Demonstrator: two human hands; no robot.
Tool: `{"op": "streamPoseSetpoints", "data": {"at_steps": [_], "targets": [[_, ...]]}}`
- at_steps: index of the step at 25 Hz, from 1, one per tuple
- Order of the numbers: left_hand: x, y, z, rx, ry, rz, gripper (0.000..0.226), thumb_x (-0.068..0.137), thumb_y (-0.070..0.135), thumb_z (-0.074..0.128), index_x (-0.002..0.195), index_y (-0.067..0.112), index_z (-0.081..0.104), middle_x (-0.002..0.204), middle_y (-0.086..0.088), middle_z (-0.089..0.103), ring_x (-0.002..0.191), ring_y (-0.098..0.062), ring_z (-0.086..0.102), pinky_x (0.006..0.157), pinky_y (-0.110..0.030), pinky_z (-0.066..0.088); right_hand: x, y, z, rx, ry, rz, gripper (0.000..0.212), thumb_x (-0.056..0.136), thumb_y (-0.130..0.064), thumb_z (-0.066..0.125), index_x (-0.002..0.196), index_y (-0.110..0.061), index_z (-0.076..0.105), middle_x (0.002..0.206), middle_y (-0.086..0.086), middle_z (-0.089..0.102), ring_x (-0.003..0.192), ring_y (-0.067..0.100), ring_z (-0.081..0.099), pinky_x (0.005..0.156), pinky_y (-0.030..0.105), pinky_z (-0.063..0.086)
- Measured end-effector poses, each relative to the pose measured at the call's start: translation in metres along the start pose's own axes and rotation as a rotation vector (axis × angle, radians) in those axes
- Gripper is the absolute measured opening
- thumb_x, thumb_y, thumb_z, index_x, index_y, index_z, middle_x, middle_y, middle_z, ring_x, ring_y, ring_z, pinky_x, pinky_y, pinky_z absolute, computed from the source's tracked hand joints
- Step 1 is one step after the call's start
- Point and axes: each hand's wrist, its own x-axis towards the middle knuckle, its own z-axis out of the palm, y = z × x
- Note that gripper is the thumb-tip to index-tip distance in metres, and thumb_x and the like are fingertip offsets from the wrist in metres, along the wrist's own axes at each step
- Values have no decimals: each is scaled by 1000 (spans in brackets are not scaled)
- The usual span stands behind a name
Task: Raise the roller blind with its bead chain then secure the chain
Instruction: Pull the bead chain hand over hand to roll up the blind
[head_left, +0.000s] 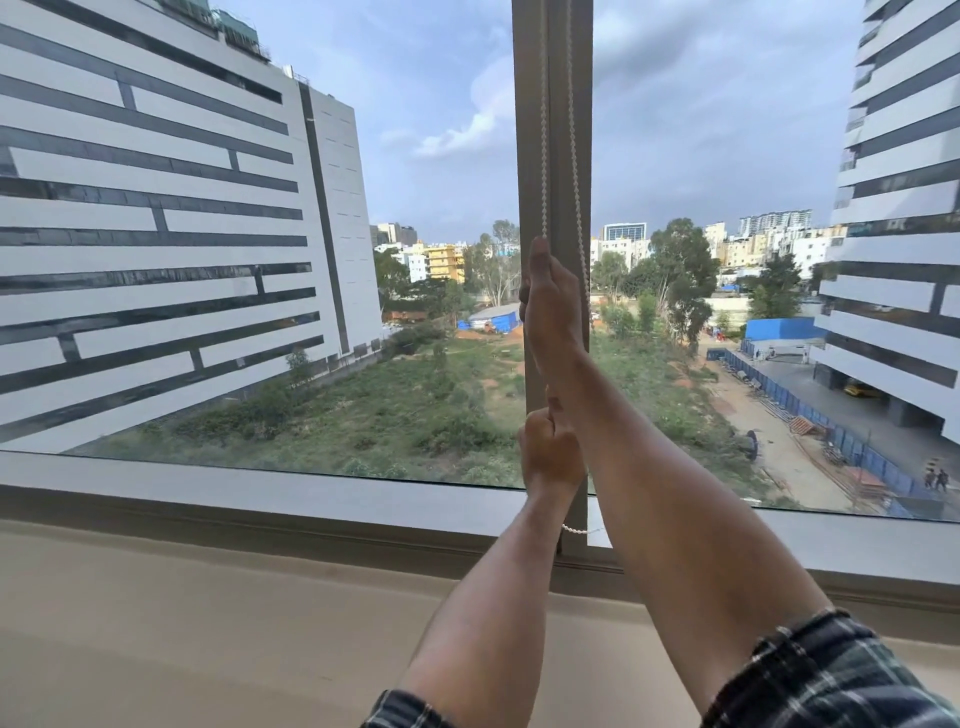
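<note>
- White beaded roller-blind chain (544, 130): two strands are seen hanging down the face of the grey vertical window mullion (556, 78); the left strand runs down into the upper hand, the right strand (575, 156) hangs free beside it. The bottom loop of the chain (574, 529) is seen near the foot of the mullion, between the two forearms.
- Right hand (550, 306): held higher on the mullion, fingers clenched around the left strand, which enters the fist at the top.
- Left hand (549, 452): placed directly below the right hand, just above the lower frame, fingers curled into a fist on the same line of chain; the chain inside the fist is hidden.
- Dark plaid shirt sleeves (831, 675): rolled back at both forearms, seen at the bottom edge.
- Beige window sill (208, 597): lies below the grey lower window frame (260, 493).
- Roller blind fabric: not seen within the glass area; buildings, trees and cloudy sky are seen through both panes.
</note>
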Motion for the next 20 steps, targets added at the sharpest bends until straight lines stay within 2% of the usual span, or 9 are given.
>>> {"op": "streamPoseSetpoints", "data": {"at_steps": [3, 6, 9, 11, 14, 16, 17, 19, 20], "targets": [[-7, -8, 4, -46, -90, -65, 49, 93, 15, 46, 44, 17, 37, 39, 7, 32, 46, -12, 24, 50, -31, 20, -10, 12, -3, 22, 38, -60, 55, 107, -43, 44, 56, -28, 32, 50, -12, 27, 49, 13, 20, 51, 36, 15], [-12, -12, 1, -39, -102, -82, 46, 98, 19, 45, 51, 17, 43, 47, 5, 44, 48, -14, 34, 51, -32, 25, -18, 24, -11, 26, 38, -79, 55, 109, -36, 45, 57, -23, 34, 50, -11, 26, 48, 12, 21, 47, 29, 16], [-5, -5, -3, -92, -5, -116, 46, 108, 30, 35, 85, 12, 70, 82, -9, 71, 70, -21, 58, 60, -34, 39, -30, 41, -17, 8, 29, -48, 54, 107, -39, 48, 60, -15, 40, 52, -3, 26, 47, 13, 22, 46, 31, 16], [8, 9, -10, -163, 87, -139, 53, 110, 37, 29, 103, 8, 72, 101, -15, 74, 87, -26, 63, 73, -33, 43, -37, 49, -24, 17, 27, -8, 54, 106, -42, 50, 58, -19, 38, 52, -1, 26, 46, 14, 22, 45, 32, 17], [31, 41, -23, -162, 148, -45, 57, 110, 39, 28, 85, 10, 70, 90, -11, 73, 83, -25, 64, 76, -31, 42, -45, 54, -38, 29, 31, 28, 51, 108, -30, 49, 59, -15, 48, 46, -7, 42, 41, 7, 38, 43, 22, 30], [44, 67, -26, -180, 150, 29, 58, 110, 41, 30, 81, 11, 70, 77, -2, 69, 75, -18, 64, 71, -30, 43, -48, 57, -44, 68, 6, 22, 42, 110, -23, 46, 81, -5, 71, 58, -12, 67, 56, 1, 63, 54, 18, 48], [50, 79, -26, -214, 146, 57, 58, 109, 44, 31, 81, 11, 70, 73, -1, 69, 73, -17, 64, 70, -29, 46, -49, 60, -45, 78, -3, 16, 39, 109, -22, 47, 90, -2, 74, 65, -10, 71, 63, 2, 67, 58, 17, 51], [63, 101, -23, -252, 114, 113, 61, 105, 52, 33, 88, 9, 73, 79, -6, 74, 76, -22, 69, 74, -33, 53, -52, 66, -45, 58, 8, 4, 42, 105, -23, 51, 74, 1, 67, 58, -2, 58, 52, 7, 51, 49, 18, 39], [68, 112, -21, -260, 95, 132, 62, 104, 53, 33, 90, 8, 73, 83, -10, 75, 77, -24, 70, 75, -35, 55, -55, 69, -43, 35, 14, 3, 43, 103, -21, 52, 63, -6, 59, 54, 0, 46, 49, 9, 38, 46, 20, 30]]}}
